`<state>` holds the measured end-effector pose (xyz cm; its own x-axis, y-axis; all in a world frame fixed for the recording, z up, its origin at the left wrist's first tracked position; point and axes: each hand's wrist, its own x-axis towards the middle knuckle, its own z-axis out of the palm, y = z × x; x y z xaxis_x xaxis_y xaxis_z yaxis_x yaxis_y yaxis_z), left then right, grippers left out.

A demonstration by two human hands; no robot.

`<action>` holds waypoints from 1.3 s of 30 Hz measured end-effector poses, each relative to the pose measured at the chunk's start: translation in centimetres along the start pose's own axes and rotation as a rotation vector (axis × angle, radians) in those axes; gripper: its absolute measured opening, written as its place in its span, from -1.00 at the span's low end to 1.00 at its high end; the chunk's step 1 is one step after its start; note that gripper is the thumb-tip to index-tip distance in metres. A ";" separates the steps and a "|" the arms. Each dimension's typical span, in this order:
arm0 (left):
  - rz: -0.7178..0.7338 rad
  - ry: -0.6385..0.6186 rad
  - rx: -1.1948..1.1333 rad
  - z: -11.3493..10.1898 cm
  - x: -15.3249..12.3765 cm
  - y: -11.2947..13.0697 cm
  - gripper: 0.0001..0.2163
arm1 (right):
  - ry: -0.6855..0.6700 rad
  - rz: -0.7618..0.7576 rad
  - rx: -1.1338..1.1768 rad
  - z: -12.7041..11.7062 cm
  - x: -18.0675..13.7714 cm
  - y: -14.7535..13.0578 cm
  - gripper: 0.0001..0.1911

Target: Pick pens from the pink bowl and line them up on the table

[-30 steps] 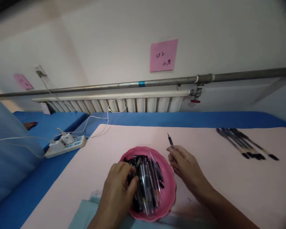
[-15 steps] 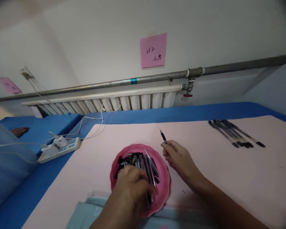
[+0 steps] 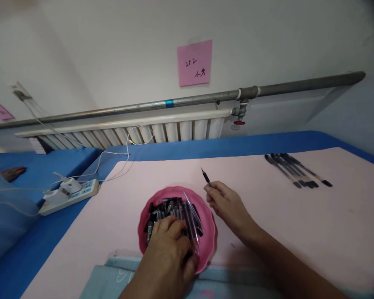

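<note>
My right hand (image 3: pixel 226 205) holds an uncapped pen (image 3: pixel 206 177) in a pinch, its black grip and fine tip pointing up and away to the left. The rest of that pen is hidden in the hand. Left of it stands a pink bowl (image 3: pixel 209 248) with a scalloped rim. Inside lie black pen caps (image 3: pixel 151 207) and several clear pen barrels (image 3: pixel 190 224). My left hand (image 3: pixel 166 249) reaches into the bowl from the front, fingers curled down onto the pile. Its fingertips are hidden, and what they grip cannot be made out.
Several black-capped pens (image 3: pixel 294 170) lie side by side at the right on the pink sheet (image 3: pixel 268 220). A light blue cloth (image 3: pixel 102 280) is in front of the bowl. At left, a power strip (image 3: pixel 89 189) trails white cables. Another person's hand (image 3: pixel 13 173) rests far left.
My left hand has slowed and settled among the pen parts, its fingers curled down. The right hand keeps its hold on the pen. The whole view has shifted slightly.
</note>
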<state>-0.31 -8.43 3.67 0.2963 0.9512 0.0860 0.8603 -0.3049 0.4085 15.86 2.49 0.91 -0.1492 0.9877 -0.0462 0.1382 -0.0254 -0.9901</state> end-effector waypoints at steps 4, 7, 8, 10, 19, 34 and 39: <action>0.057 0.005 -0.020 0.3 0.1 -0.1 -0.85 | -0.003 -0.008 -0.010 0.0 0.0 0.0 -0.76; 0.102 0.021 -0.027 0.4 0.3 -0.3 -0.81 | -0.013 -0.017 -0.018 0.1 0.0 0.2 -0.76; 0.102 0.022 -0.024 0.4 0.4 -0.3 -0.81 | -0.014 -0.020 -0.021 0.1 0.1 0.3 -0.75; 0.087 0.004 -0.013 0.4 0.5 -0.3 -0.82 | -0.013 -0.024 -0.026 0.1 0.1 0.4 -0.74; -0.040 0.026 0.150 3.8 1.1 -1.5 -0.79 | -0.020 -0.032 -0.030 0.2 0.2 0.7 -0.74; -0.069 0.126 -0.473 -0.1 0.5 -2.0 -0.88 | -0.029 -0.112 -0.100 0.0 -0.4 -0.5 -0.74; -0.494 0.207 -1.128 -2.2 -0.1 -3.2 -0.81 | -0.277 -0.423 -0.329 0.3 -2.1 -2.2 -0.74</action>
<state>-4.01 -7.43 4.38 -0.1156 0.9732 -0.1987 -0.0048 0.1994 0.9799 15.54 0.44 3.16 -0.5005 0.8239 0.2658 0.3007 0.4534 -0.8391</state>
